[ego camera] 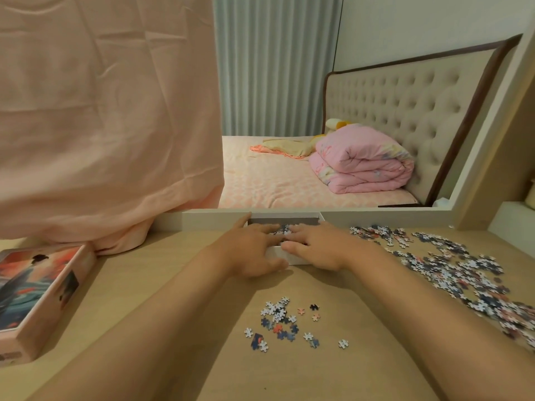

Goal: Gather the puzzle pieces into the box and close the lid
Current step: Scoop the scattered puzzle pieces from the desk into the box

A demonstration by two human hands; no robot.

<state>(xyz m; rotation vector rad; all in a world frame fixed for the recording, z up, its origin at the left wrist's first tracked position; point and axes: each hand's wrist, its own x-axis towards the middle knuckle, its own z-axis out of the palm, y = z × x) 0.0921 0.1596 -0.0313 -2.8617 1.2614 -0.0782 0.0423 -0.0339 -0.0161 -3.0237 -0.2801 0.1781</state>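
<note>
Fingers (pixel 267 229) of both hands lie stretched out, slightly apart, gripping nothing. The left hand (pixel 252 250) and right hand (pixel 318 247) meet over the white box (pixel 282 256) at the back of the surface (pixel 173 273), probably dropping or levelling the puzzle pieces (pixel 279 230) inside. A loose heap (pixel 451 264) waits at the right. The illustrated lid (pixel 37 293) is parked left, out of the way.

white box (pixel 293 259), navy-white-coral puzzle pieces (pixel 451 264), pink quilt (pixel 362 163), perhaps floral
</note>
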